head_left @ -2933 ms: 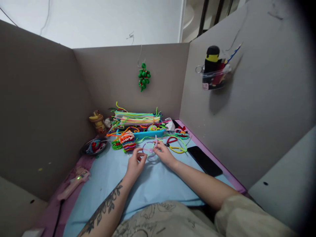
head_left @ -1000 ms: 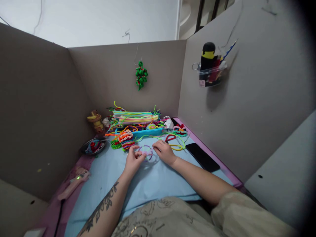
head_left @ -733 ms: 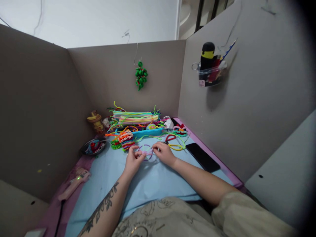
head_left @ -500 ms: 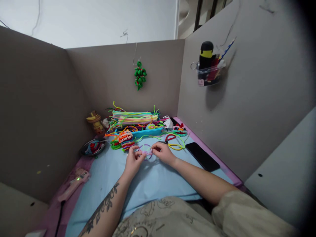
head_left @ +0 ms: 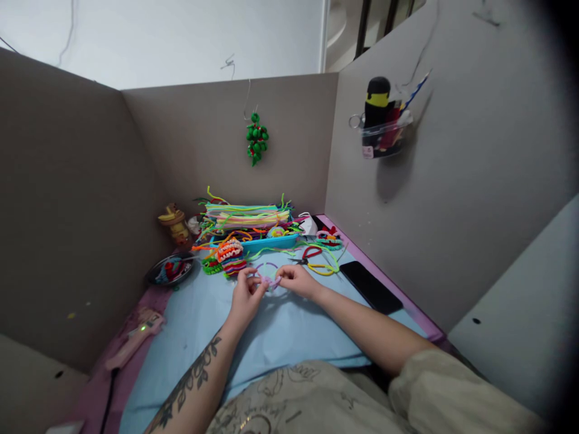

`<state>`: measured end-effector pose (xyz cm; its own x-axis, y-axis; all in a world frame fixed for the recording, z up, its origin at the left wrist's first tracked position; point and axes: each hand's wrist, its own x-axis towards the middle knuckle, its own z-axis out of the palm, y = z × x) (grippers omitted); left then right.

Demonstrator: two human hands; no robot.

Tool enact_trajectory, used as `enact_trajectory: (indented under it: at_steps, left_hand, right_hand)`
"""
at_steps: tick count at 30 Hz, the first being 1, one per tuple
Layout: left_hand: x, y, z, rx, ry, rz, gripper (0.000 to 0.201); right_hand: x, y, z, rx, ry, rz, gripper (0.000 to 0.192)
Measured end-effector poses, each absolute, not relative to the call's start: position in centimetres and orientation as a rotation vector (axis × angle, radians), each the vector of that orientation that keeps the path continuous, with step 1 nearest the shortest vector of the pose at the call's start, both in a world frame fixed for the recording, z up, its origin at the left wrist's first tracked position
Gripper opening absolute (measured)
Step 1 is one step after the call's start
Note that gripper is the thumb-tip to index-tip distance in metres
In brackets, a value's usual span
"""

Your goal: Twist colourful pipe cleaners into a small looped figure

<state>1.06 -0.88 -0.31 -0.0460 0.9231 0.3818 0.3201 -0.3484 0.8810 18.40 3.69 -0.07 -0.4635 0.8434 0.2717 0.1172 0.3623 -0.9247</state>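
Observation:
Between my two hands is a looped piece of purple and pale green pipe cleaners (head_left: 270,281), held a little above the blue cloth (head_left: 289,331). My left hand (head_left: 248,288) pinches its left side with thumb and fingers. On its right side, my right hand (head_left: 293,280) pinches a purple strand between thumb and fingertips. Just left of the loops lies a striped orange and rainbow-coloured braided piece (head_left: 232,258) beside a green one (head_left: 211,266). Scissors with red and yellow handles (head_left: 312,254) lie beyond my right hand.
Behind stands a blue tray (head_left: 271,243) heaped with pipe cleaners (head_left: 246,216). A phone (head_left: 371,287) lies at the right, a dark bowl (head_left: 170,269) and a pink glue gun (head_left: 136,337) at the left. Grey panels enclose the table; a plastic holder (head_left: 385,135) hangs on the right one.
My right fingers have curled in closer around the strand, and the purple loops have shifted and tilted slightly. The scissors show more fully now. Everything else stays in place.

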Motion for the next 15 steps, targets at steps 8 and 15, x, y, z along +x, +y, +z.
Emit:
enact_trajectory:
  at_steps: [8,15]
  left_hand:
    - [1.22,-1.01,0.04,1.577,1.246,1.464,0.039]
    - [1.09,-0.8,-0.18,1.529,1.225,1.484,0.04]
  right_hand:
    - [18.44,3.26,-0.05,-0.812,-1.759,1.523,0.016]
    - [18.01,2.71,-0.03,-0.829,-1.928,1.506,0.016]
